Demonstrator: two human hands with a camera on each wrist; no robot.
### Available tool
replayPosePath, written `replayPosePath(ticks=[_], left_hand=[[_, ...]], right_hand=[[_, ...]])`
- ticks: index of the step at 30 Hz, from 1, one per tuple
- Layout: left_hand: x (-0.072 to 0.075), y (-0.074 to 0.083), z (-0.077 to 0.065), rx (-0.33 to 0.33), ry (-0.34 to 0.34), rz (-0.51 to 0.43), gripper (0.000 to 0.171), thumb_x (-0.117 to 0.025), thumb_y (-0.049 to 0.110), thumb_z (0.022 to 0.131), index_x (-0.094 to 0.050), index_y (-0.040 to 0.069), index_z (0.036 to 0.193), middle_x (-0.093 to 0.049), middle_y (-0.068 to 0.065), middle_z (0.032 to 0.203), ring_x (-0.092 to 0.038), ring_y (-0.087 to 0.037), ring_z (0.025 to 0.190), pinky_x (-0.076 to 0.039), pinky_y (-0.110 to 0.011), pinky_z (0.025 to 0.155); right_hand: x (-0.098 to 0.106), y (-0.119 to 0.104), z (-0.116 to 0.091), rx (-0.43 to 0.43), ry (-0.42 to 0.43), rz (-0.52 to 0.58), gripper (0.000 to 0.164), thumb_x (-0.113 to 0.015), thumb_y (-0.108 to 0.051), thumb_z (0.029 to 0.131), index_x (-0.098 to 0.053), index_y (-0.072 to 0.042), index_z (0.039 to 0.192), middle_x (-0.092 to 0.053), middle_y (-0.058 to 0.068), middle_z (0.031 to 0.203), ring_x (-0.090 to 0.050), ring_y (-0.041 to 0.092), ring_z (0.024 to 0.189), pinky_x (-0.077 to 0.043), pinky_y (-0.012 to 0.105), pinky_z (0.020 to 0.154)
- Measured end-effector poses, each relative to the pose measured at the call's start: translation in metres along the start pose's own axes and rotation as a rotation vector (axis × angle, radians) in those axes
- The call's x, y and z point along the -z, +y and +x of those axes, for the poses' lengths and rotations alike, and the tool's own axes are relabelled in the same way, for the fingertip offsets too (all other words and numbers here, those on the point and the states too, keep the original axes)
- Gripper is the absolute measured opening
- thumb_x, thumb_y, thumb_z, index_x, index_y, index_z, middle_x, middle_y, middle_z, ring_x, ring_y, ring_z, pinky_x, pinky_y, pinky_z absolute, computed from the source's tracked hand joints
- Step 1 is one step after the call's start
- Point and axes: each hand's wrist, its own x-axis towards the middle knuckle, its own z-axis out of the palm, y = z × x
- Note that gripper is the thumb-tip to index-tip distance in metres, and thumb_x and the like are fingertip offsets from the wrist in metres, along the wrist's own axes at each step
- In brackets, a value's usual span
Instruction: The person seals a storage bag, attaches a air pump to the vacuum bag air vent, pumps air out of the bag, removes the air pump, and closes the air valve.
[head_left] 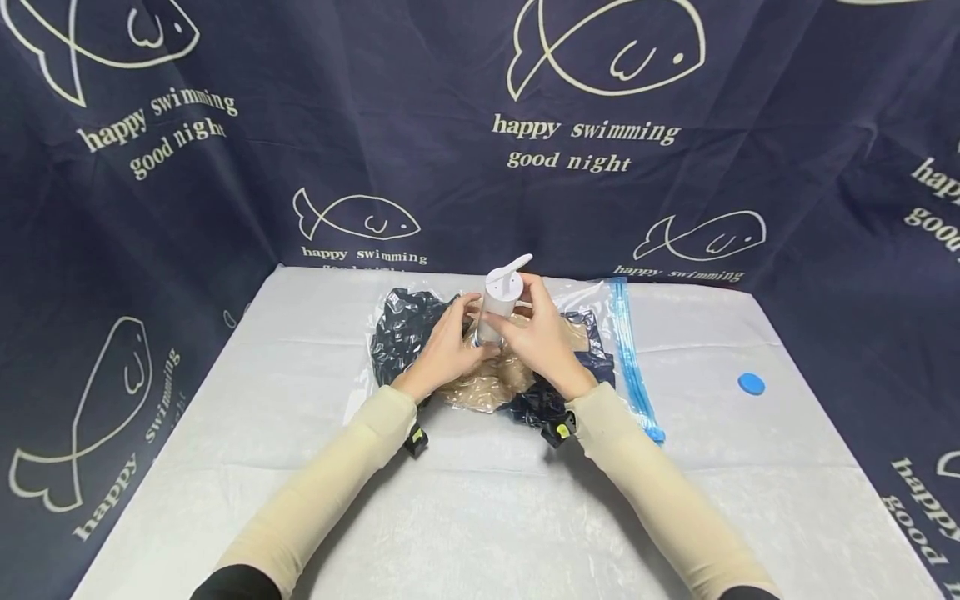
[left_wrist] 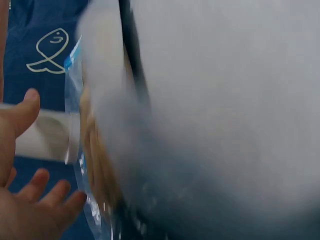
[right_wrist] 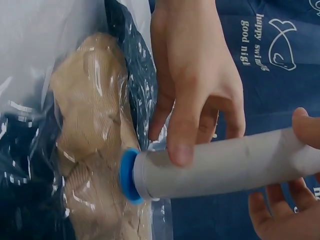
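A white cylindrical hand pump (head_left: 501,312) stands nearly upright above a clear plastic storage bag (head_left: 480,392) packed with tan and dark cloth. Its light handle (head_left: 517,265) sticks up at the top. At its lower end, a blue round piece (right_wrist: 130,175) meets the bag. My right hand (head_left: 543,337) holds the upper barrel, thumb in front and fingers around the far side. Lower down, my left hand (head_left: 446,346) has its thumb (right_wrist: 181,150) against the barrel and loosely bent fingers behind. Blur covers much of the left wrist view.
On the right of the white-covered table (head_left: 480,517) lies a blue round cap (head_left: 751,383). The bag's blue zip edge (head_left: 633,358) runs along its right side. Dark fish-print cloth (head_left: 420,125) hangs behind and at both sides.
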Motion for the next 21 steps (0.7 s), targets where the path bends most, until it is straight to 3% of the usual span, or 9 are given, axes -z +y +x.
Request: replayPosePath(ticks=[9,17,21], left_hand=[[0.015,-0.006,0.006,-0.05,-0.149,0.023,0.082,-0.087,0.018,0.084,-0.041,0.012,0.152,-0.06,-0.015,0.142,-0.058,-0.032,0.134,-0.048,-0.045,0.113],[0.022,0.001,0.013,-0.091,-0.195,-0.088,0.07,-0.08,0.003,0.088,-0.046,0.005,0.15,-0.062,-0.021,0.139,-0.062,-0.034,0.13,-0.053,-0.043,0.107],[0.02,0.001,0.015,-0.099,-0.202,-0.105,0.063,-0.077,-0.002,0.089,-0.05,0.004,0.146,-0.065,-0.022,0.134,-0.066,-0.035,0.124,-0.055,-0.044,0.104]], right_hand=[[0.012,0.001,0.004,0.012,-0.125,-0.005,0.059,-0.076,-0.001,0.089,-0.052,-0.006,0.142,-0.061,0.016,0.134,-0.061,0.032,0.123,-0.055,0.046,0.103],[0.013,0.003,0.005,0.021,-0.202,0.086,0.073,-0.059,0.01,0.094,-0.026,-0.004,0.158,-0.048,0.023,0.151,-0.049,0.035,0.141,-0.043,0.052,0.116],[0.014,0.004,0.005,0.032,-0.222,0.083,0.072,-0.055,0.011,0.095,-0.024,-0.005,0.158,-0.047,0.02,0.153,-0.047,0.031,0.144,-0.041,0.05,0.118]])
